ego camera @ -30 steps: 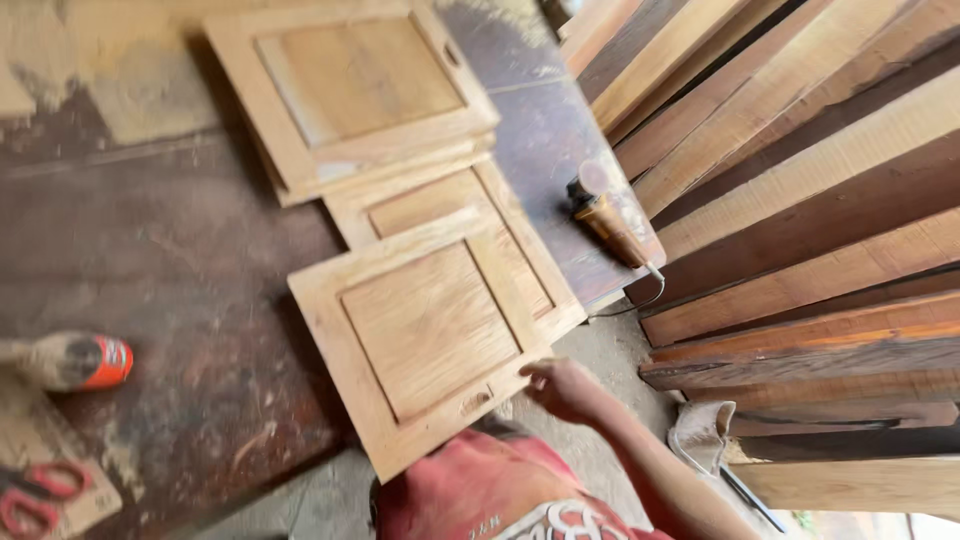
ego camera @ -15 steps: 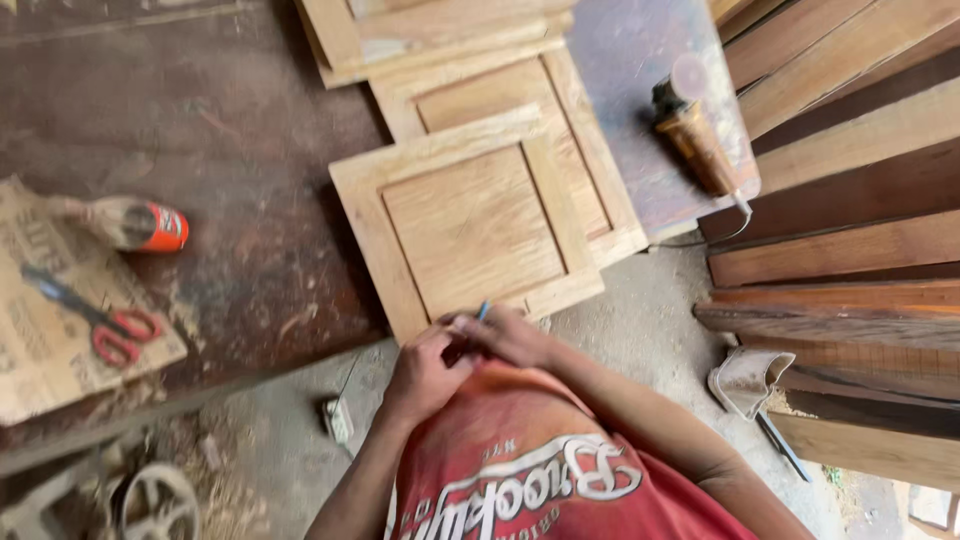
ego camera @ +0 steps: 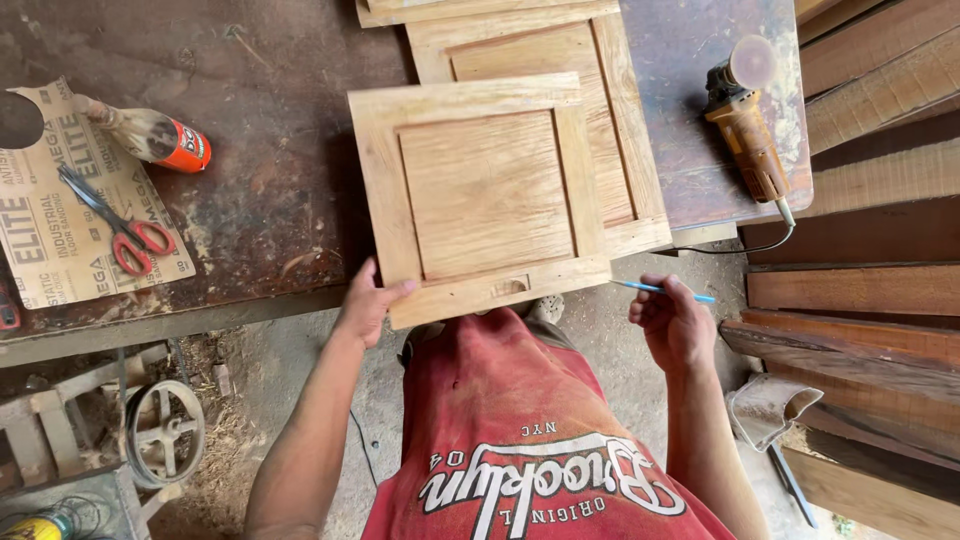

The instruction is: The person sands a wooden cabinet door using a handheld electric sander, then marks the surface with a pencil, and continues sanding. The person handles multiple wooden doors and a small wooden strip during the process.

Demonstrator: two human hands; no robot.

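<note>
A big, dark, worn wooden workbench (ego camera: pixel 250 150) fills the top of the view. Its top is scratched and stained. On its left side lies a flat piece of brown sandpaper sheet (ego camera: pixel 60 215) with red-handled scissors (ego camera: pixel 120 225) on it. Near them lies a glue bottle with an orange cap (ego camera: pixel 150 138). On the right end of the bench rests a yellow-brown power sander (ego camera: pixel 745 125) with a round pad. Long brown wooden planks (ego camera: pixel 870 200) are stacked on the right. The floor (ego camera: pixel 270 400) is grey and dusty, with sawdust. A round grey metal wheel (ego camera: pixel 165 435) sits low on the left. Soft daylight falls everywhere.
</note>
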